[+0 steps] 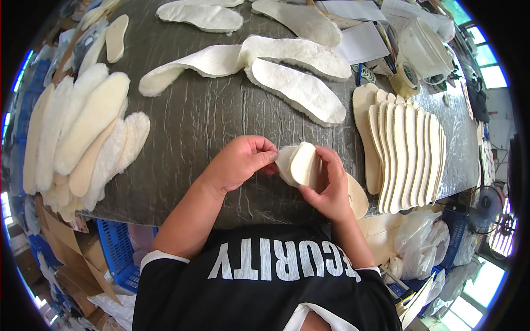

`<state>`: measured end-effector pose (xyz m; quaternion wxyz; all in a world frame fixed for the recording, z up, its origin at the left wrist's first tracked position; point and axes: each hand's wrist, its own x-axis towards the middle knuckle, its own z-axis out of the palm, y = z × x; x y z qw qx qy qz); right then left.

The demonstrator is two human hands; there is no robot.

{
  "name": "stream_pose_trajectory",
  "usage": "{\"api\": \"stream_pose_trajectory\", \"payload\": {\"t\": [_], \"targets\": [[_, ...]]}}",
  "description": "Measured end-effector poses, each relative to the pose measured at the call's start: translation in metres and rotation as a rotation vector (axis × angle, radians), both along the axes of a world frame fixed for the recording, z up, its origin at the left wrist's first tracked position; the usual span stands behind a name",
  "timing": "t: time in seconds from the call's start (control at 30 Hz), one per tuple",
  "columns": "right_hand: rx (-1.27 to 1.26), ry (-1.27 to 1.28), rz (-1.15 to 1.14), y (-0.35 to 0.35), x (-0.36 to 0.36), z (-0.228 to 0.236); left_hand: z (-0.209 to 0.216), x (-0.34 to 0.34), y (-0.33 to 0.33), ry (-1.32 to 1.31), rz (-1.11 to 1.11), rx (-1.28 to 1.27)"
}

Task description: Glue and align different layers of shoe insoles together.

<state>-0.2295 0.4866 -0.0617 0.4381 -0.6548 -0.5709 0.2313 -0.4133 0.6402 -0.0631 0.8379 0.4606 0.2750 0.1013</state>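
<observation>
Over the near middle of the table, my right hand [330, 185] grips a cream insole [305, 167] with its thumb in front and fingers behind. One end of that insole points up toward my left hand, and the rounded other end comes out past my right wrist. A whitish fuzzy layer shows along its left edge. My left hand [241, 161] is closed there, with thumb and fingertips pinching that fuzzy edge. Whether the layer is attached to the insole cannot be made out. Beyond my hands lie several white fleece insoles [301, 91], some touching one another.
Cream insoles [406, 151] stand in an overlapping row at the right. A loose pile of fleecy insoles [91, 124] lies at the left. Papers [361, 44], a white bucket [422, 47] and a tape roll [406, 77] crowd the far right. A blue crate [118, 251] sits below the table's near edge.
</observation>
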Motion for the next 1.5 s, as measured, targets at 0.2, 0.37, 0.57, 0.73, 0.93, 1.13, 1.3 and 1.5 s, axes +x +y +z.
{"api": "stream_pose_trajectory", "payload": {"t": [0.2, 0.37, 0.57, 0.73, 0.93, 1.13, 1.3, 1.5], "targets": [[0.032, 0.124, -0.069, 0.001, 0.002, -0.016, -0.005, 0.004, -0.005, 0.023, 0.142, -0.146], [0.050, 0.113, -0.075, 0.001, 0.002, -0.016, -0.007, 0.008, -0.017, 0.176, 0.135, 0.152], [0.050, 0.079, -0.061, 0.001, 0.003, -0.010, -0.011, 0.006, -0.017, 0.117, 0.253, 0.060], [0.022, -0.065, -0.032, 0.004, 0.000, -0.003, -0.015, 0.006, -0.018, -0.020, 0.256, -0.096], [0.001, -0.109, -0.012, 0.005, -0.003, -0.002, -0.011, 0.005, -0.020, -0.052, 0.280, -0.126], [-0.001, -0.103, 0.003, 0.004, -0.004, -0.001, -0.001, 0.005, -0.023, -0.038, 0.264, -0.034], [0.096, -0.142, -0.025, -0.006, -0.009, -0.001, 0.012, -0.003, -0.032, 0.005, 0.254, 0.169], [0.448, -0.290, 0.080, -0.018, -0.020, -0.014, 0.018, -0.034, -0.055, -0.013, 0.225, 0.352]]}}
